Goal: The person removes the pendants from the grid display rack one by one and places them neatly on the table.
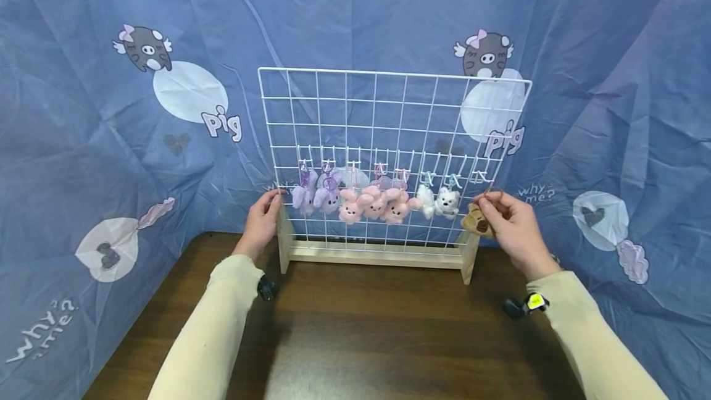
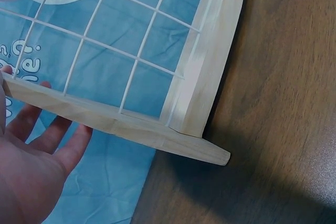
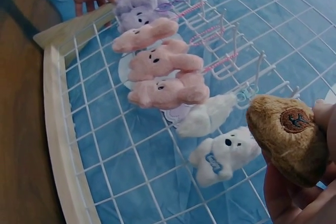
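Observation:
A white wire grid rack (image 1: 374, 113) stands in a wooden base on the table. My left hand (image 1: 262, 221) grips its left edge, fingers behind the wooden side post (image 2: 115, 124) in the left wrist view. At the rack's right side my right hand (image 1: 513, 227) pinches a brown plush keychain (image 1: 476, 221) near its cord; in the right wrist view the brown plush (image 3: 287, 137) shows a dark embroidered patch. It is beside a hook (image 1: 479, 176) at the row's right end. Purple plush keychains (image 1: 328, 196), pink ones (image 1: 374, 202) and white ones (image 1: 447, 202) hang on hooks to the left.
A dark brown wooden table (image 1: 355, 332) spreads in front of the rack. Blue printed cloth (image 1: 355, 11) hangs behind and at both sides. The wooden crossbar (image 1: 374, 257) runs low along the rack's base.

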The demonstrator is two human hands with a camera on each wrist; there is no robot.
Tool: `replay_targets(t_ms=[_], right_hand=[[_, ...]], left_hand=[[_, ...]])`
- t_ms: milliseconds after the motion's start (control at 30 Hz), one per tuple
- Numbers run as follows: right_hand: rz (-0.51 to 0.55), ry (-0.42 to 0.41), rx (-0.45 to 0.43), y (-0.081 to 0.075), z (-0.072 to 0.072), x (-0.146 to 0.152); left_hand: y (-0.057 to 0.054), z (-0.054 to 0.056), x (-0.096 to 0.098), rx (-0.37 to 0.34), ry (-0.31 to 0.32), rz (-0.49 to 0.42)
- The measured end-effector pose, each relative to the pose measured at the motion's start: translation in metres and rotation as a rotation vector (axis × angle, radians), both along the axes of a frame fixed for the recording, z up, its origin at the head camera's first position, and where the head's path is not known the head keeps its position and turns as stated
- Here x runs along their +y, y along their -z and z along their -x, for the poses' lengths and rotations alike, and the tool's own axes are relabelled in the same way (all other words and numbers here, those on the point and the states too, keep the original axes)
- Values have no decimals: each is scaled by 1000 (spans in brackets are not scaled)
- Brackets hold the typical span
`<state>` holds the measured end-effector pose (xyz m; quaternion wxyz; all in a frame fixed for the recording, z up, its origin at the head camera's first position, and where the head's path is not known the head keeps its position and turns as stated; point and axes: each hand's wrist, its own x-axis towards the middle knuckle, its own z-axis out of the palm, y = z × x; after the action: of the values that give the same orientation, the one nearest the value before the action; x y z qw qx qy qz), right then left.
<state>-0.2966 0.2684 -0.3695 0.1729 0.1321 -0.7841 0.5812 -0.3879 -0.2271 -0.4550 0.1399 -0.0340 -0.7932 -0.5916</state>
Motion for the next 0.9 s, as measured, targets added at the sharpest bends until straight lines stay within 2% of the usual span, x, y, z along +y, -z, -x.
replay_targets(t_ms=[233, 333, 500, 767, 900], right_hand=[[-6, -55, 6, 11, 0, -4], [-35, -60, 3, 17, 0, -4], [-92, -55, -2, 25, 1, -6], [-142, -70, -84, 40, 1, -10], [-184, -61, -83, 48, 0, -11]], left_hand=[[1, -2, 1, 64, -16, 6], [0, -2, 1, 67, -18, 21], [-3, -4, -1, 22, -1, 41], [-1, -4, -5, -39, 15, 64], [-1, -5, -6, -69, 33, 60]])
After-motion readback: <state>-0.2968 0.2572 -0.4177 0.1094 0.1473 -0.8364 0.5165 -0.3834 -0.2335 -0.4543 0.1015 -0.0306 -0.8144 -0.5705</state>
